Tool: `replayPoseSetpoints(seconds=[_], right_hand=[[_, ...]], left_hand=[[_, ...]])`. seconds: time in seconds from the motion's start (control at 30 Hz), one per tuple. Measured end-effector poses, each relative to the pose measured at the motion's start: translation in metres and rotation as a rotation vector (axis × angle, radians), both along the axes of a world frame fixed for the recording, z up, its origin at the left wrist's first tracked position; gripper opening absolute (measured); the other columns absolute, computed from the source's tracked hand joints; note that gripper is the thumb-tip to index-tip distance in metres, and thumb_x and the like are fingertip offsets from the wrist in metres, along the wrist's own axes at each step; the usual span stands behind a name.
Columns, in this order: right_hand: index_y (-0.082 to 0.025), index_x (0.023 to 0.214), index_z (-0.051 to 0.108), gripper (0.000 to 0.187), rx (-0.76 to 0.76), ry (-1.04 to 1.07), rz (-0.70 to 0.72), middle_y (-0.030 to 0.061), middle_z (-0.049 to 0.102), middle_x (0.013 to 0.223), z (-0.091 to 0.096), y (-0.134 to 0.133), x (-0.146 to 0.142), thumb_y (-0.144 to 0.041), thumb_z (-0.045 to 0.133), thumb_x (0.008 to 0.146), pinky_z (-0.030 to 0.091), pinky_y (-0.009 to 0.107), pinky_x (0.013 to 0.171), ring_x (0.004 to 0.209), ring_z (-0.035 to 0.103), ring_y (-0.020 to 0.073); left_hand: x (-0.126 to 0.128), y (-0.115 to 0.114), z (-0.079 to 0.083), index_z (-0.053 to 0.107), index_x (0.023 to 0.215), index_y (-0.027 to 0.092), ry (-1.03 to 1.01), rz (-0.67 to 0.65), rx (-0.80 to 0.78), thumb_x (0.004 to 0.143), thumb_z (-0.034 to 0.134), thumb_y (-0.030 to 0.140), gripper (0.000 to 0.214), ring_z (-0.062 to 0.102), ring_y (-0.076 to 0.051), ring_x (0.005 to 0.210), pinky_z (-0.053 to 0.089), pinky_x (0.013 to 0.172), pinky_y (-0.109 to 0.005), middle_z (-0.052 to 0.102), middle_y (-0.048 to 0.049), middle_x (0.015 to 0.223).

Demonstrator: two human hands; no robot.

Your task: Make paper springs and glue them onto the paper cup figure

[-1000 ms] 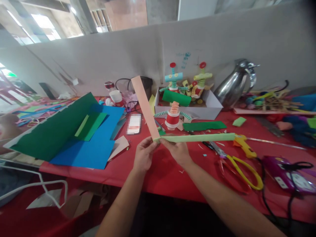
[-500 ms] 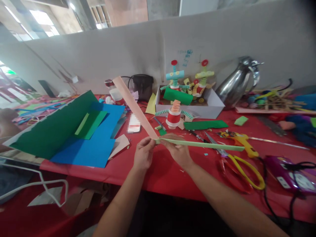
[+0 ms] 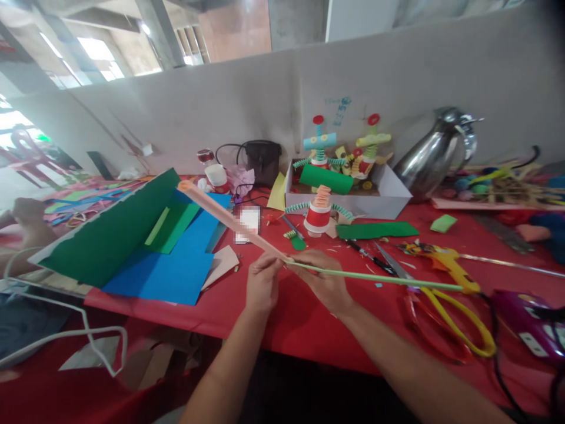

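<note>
My left hand [image 3: 261, 285] and my right hand [image 3: 323, 281] pinch together over the red table [image 3: 282, 318], holding the joined ends of two long paper strips. A pink strip [image 3: 220, 215] runs from my fingers up and to the left, seen almost edge-on. A light green strip [image 3: 379, 279] stretches out to the right, also nearly edge-on, ending above the yellow scissors [image 3: 459, 318]. Both hands are closed on the corner where the strips meet.
Green and blue card sheets [image 3: 132, 247] lie at the left. A white box [image 3: 388, 194] with paper-cup figures stands behind, a red cup figure [image 3: 316, 215] in front of it. A steel jug [image 3: 435, 154], a glue gun [image 3: 445, 262], a phone [image 3: 248, 222] and a black bag [image 3: 262, 160] are nearby.
The pink strip has swung down to the left from nearly upright. The green strip has turned edge-on and reaches further right. My hands stay pinched at the joint.
</note>
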State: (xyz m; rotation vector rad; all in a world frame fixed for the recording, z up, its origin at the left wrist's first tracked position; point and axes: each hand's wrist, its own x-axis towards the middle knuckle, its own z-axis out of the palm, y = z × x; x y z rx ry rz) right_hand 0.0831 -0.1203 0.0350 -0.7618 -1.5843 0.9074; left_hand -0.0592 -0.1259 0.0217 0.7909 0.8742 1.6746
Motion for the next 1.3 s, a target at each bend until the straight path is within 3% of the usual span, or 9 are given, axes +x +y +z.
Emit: replayPoseSetpoints(seconds=[0.23, 0.47, 0.67, 0.83, 1.03, 1.17, 1.3], right_hand=[[-0.036, 0.100, 0.076, 0.018, 0.069, 0.014, -0.079, 0.0002, 0.077, 0.099, 0.001, 0.000, 0.002, -0.029, 0.069, 0.085, 0.055, 0.039, 0.086, 0.091, 0.070, 0.0239], [-0.036, 0.105, 0.075, 0.021, 0.100, -0.064, -0.021, 0.0013, 0.076, 0.101, 0.001, -0.004, 0.002, -0.030, 0.068, 0.086, 0.054, 0.040, 0.089, 0.094, 0.070, 0.0240], [-0.034, 0.105, 0.074, 0.020, 0.128, -0.049, -0.064, 0.0034, 0.074, 0.101, 0.000, -0.002, 0.000, -0.029, 0.066, 0.088, 0.052, 0.039, 0.089, 0.096, 0.067, 0.0228], [-0.033, 0.096, 0.076, 0.013, 0.020, -0.002, -0.064, 0.0019, 0.075, 0.093, 0.000, -0.002, -0.001, -0.031, 0.068, 0.086, 0.052, 0.037, 0.084, 0.088, 0.068, 0.0229], [-0.029, 0.085, 0.076, 0.010, -0.290, 0.153, 0.016, 0.0009, 0.076, 0.087, 0.003, 0.000, -0.006, -0.036, 0.072, 0.080, 0.052, 0.038, 0.086, 0.089, 0.069, 0.0243], [-0.025, 0.086, 0.076, 0.017, -0.444, 0.193, 0.026, 0.0023, 0.077, 0.086, 0.001, 0.003, -0.007, -0.038, 0.074, 0.074, 0.053, 0.039, 0.086, 0.089, 0.070, 0.0258], [-0.021, 0.080, 0.075, 0.016, -0.287, 0.036, -0.050, 0.0048, 0.076, 0.082, 0.000, 0.008, -0.003, -0.036, 0.073, 0.074, 0.053, 0.038, 0.082, 0.083, 0.069, 0.0257]], left_hand=[[0.000, -0.005, 0.006, 0.077, 0.084, 0.023, 0.029, -0.129, -0.008, 0.062, 0.084, 0.025, 0.024, 0.067, -0.014, 0.082, 0.051, 0.084, -0.027, 0.076, -0.0015, 0.085], [-0.012, -0.003, -0.005, 0.079, 0.074, 0.023, 0.172, 0.061, -0.012, 0.057, 0.084, 0.019, 0.019, 0.069, -0.018, 0.078, 0.054, 0.080, -0.031, 0.077, -0.0026, 0.079], [-0.013, -0.002, -0.007, 0.079, 0.079, 0.024, 0.199, 0.051, -0.002, 0.060, 0.083, 0.019, 0.020, 0.069, -0.018, 0.078, 0.055, 0.079, -0.030, 0.077, -0.0020, 0.080], [-0.010, -0.005, -0.007, 0.079, 0.080, 0.023, 0.262, 0.058, 0.023, 0.061, 0.082, 0.019, 0.020, 0.068, -0.017, 0.075, 0.055, 0.076, -0.030, 0.076, -0.0013, 0.079], [-0.007, -0.007, -0.006, 0.078, 0.080, 0.022, 0.331, 0.134, 0.027, 0.063, 0.081, 0.019, 0.018, 0.068, -0.017, 0.078, 0.055, 0.078, -0.030, 0.076, -0.0014, 0.081], [-0.006, -0.005, -0.003, 0.077, 0.082, 0.021, 0.221, 0.025, -0.010, 0.063, 0.082, 0.019, 0.020, 0.066, -0.015, 0.075, 0.054, 0.076, -0.027, 0.075, -0.0006, 0.078], [-0.006, -0.007, 0.001, 0.076, 0.093, 0.020, 0.227, -0.164, -0.036, 0.070, 0.079, 0.024, 0.023, 0.066, -0.015, 0.081, 0.051, 0.081, -0.028, 0.074, -0.0031, 0.086]])
